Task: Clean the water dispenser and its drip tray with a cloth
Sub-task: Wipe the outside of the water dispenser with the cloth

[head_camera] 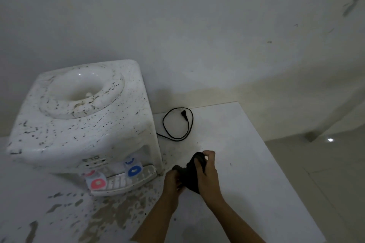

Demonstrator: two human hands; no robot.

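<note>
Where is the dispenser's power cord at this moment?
In the head view, the black power cord lies coiled and unplugged on the white table, just right of the water dispenser and beyond the hands holding the dark cloth.

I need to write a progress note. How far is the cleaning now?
Nothing looks cleaned yet: the water dispenser top is full of dark specks. In hand: the left hand and right hand grip a dark cloth beside it. Left: wiping the dispenser and its drip tray.
</note>
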